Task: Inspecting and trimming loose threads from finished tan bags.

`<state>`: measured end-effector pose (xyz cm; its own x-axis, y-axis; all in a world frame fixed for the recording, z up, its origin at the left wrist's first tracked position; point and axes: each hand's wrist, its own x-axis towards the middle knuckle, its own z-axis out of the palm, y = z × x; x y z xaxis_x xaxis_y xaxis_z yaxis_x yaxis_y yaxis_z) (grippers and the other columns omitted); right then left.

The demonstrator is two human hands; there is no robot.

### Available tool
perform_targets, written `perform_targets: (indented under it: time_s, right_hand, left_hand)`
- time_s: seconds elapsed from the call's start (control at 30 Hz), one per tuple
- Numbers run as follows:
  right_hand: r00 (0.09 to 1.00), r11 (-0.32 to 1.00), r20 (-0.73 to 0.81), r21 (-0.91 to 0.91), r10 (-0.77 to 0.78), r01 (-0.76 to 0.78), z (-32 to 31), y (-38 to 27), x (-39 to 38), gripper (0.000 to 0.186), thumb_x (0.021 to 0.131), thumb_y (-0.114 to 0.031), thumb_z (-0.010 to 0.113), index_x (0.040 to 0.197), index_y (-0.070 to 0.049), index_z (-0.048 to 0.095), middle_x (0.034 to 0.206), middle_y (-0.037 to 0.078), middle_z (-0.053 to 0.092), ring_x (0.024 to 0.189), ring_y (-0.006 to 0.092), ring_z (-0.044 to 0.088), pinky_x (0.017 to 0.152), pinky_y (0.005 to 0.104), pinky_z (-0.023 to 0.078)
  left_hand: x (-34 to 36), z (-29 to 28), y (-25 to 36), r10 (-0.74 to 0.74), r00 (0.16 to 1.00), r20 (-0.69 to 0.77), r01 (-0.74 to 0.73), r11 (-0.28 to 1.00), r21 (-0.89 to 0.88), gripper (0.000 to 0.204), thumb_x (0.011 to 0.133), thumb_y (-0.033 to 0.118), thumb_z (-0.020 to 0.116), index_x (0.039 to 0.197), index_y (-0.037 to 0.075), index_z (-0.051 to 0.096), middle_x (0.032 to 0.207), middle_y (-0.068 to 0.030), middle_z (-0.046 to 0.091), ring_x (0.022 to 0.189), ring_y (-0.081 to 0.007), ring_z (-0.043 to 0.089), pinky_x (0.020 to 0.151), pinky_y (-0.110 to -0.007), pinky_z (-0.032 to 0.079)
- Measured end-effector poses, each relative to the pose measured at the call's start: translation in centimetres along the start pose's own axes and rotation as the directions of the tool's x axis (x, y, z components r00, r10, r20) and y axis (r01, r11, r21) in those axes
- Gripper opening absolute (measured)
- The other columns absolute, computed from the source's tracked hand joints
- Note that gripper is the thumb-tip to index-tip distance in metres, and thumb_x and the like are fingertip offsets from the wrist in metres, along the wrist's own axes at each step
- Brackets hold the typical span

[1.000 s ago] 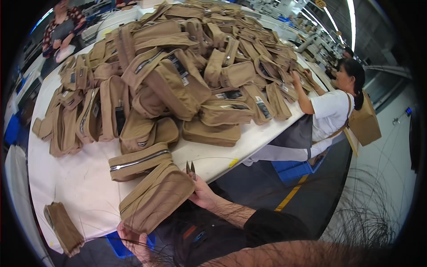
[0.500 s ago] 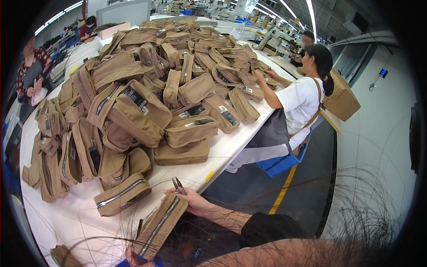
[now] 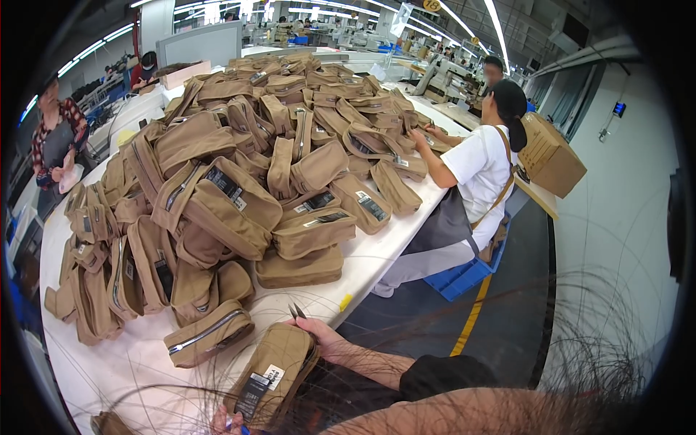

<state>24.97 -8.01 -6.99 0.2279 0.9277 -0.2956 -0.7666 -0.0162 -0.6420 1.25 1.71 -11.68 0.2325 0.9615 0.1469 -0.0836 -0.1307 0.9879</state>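
A tan zippered pouch (image 3: 288,353) is held between my two hands at the near edge of the table. Its broad face is up, showing a black tag and a white label. My right hand (image 3: 330,342) is closed around small pointed thread snips (image 3: 296,312) and rests against the pouch's far end. At the near end, my left hand (image 3: 226,420) pinches the pouch; hair strands and the frame's lower rim partly hide it. Just left of the held pouch lies another tan pouch (image 3: 210,335), its silver zipper facing up.
A large heap of tan pouches (image 3: 217,181) covers much of the white table (image 3: 145,348). To the right, a person in a white shirt (image 3: 475,163) handles a pouch, beside a blue crate (image 3: 453,279) and a cardboard box (image 3: 551,156). Another person (image 3: 58,138) stands at the left.
The held pouch has been turned: its zipper side faced up before, and now its tagged broad face does. The snips stay in my right hand. My view has tilted upward slightly.
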Motion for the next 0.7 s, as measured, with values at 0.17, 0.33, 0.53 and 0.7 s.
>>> perform_targets:
  time_s: [0.17,0.33,0.53,0.7]
  right_hand:
    - [0.997,0.995,-0.067,-0.093,-0.029,0.023,0.6,-0.3,-0.3,0.040,0.094,-0.028,0.053,0.123,-0.001,0.055,0.114,0.003,0.061,0.106,0.0142,0.056,0.094,0.0306,0.043]
    - [0.989,0.989,0.079,-0.069,-0.123,0.128,1.5,-1.0,-1.1,0.038,0.091,-0.024,0.055,0.119,0.001,0.053,0.110,0.008,0.061,0.103,0.0141,0.058,0.090,0.0291,0.046]
    - [0.982,0.979,0.113,-0.119,-0.150,0.163,1.7,-0.2,-1.0,0.050,0.085,-0.028,0.059,0.122,0.004,0.050,0.113,0.011,0.060,0.106,0.0171,0.057,0.094,0.0306,0.044]
    - [0.975,0.974,0.111,-0.107,-0.190,0.202,2.0,0.4,-0.6,0.053,0.083,-0.028,0.058,0.122,0.007,0.050,0.113,0.014,0.060,0.105,0.0188,0.058,0.093,0.0308,0.045]
  left_hand:
    - [-2.5,-2.7,1.0,-0.136,0.983,-0.119,0.138,0.990,0.008,0.051,0.082,0.011,0.068,0.128,0.006,0.046,0.125,-0.0168,0.049,0.118,-0.0318,0.049,0.100,-0.047,0.041]
    - [-4.8,-2.3,5.7,0.530,0.845,0.074,-0.489,0.708,0.510,0.043,0.082,0.005,0.067,0.120,0.012,0.051,0.123,-0.0170,0.046,0.115,-0.0319,0.051,0.098,-0.045,0.043]
    - [-4.6,-1.8,5.9,0.489,0.872,-0.002,-0.436,0.778,0.453,0.041,0.081,0.001,0.065,0.117,0.011,0.048,0.124,-0.0193,0.041,0.114,-0.0344,0.050,0.098,-0.044,0.042]
    - [-4.7,-2.3,5.6,0.509,0.859,-0.055,-0.422,0.765,0.487,0.065,0.073,-0.003,0.071,0.129,0.010,0.040,0.128,-0.0178,0.041,0.114,-0.0293,0.052,0.094,-0.039,0.047]
